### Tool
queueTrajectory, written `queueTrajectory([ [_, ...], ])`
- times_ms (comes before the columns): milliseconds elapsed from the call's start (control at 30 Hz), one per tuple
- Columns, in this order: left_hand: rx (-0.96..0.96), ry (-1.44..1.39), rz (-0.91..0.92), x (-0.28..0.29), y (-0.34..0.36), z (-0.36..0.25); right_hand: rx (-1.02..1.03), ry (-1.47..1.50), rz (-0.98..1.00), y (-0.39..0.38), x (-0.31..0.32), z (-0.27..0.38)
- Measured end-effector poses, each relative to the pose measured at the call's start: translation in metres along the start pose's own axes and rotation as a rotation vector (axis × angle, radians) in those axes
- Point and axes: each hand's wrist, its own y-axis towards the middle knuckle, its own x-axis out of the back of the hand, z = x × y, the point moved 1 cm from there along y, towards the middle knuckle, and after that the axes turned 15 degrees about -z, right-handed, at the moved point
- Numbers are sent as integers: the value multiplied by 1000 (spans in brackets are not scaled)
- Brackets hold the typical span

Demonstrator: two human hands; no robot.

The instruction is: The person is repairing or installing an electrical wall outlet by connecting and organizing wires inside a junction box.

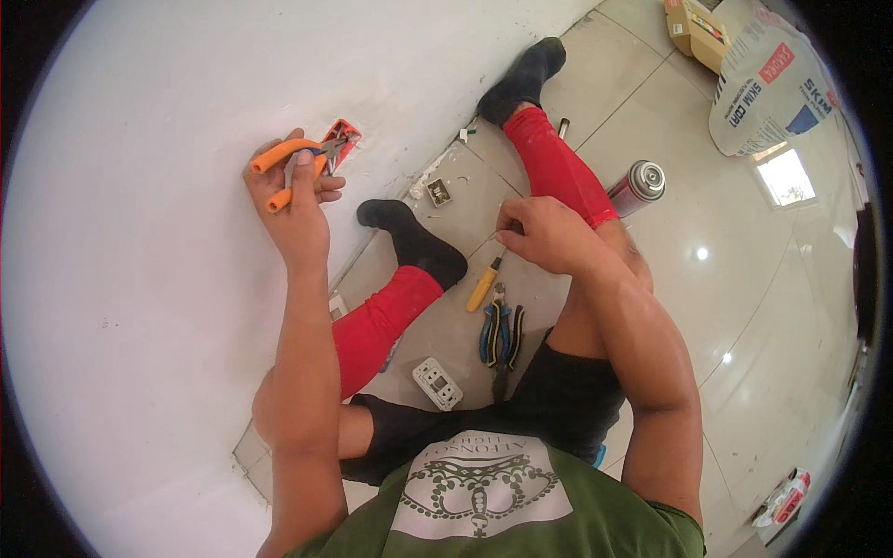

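Note:
My left hand [299,219] is wrapped round pliers with orange handles [273,156], up against the white wall. The jaws reach the open orange electrical box [348,138] set in the wall, where short wire ends show. Whether the jaws grip a wire I cannot tell. Over the floor between my legs, my right hand [551,232] is closed with thumb and fingertips pinched together. Something thin seems to show at the fingertips, too small to name. Below that hand lies a yellow-handled screwdriver [481,290], beside blue-and-black pliers [487,337].
A white socket faceplate [437,384] lies near my lap, and a small square part [438,192] near the wall's foot. My legs flank the tools. A spray can [642,180] stands beyond my right leg; a white sack [765,98] and cardboard box [698,37] are far right.

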Motion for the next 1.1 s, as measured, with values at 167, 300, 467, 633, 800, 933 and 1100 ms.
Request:
queueTrajectory([
  [167,-37,-34,-75,8,-11,-1,-5,14,-20,0,2,0],
  [300,-115,-86,-192,13,-14,3,12,-1,-15,2,2,2],
  [467,-120,-111,-183,13,-19,18,-33,6,-13,3,-2,-1],
  [633,-76,-118,-196,14,-31,29,-45,-20,-9,2,-5,3],
  [800,5,-134,-158,14,-19,27,-29,-22,-15,4,-8,-1],
  [933,82,-12,-16,21,6,14,-22,-35,-17,7,-8,4],
  [1100,130,41,51,8,13,0,-30,-18,-10,8,-5,-3],
])
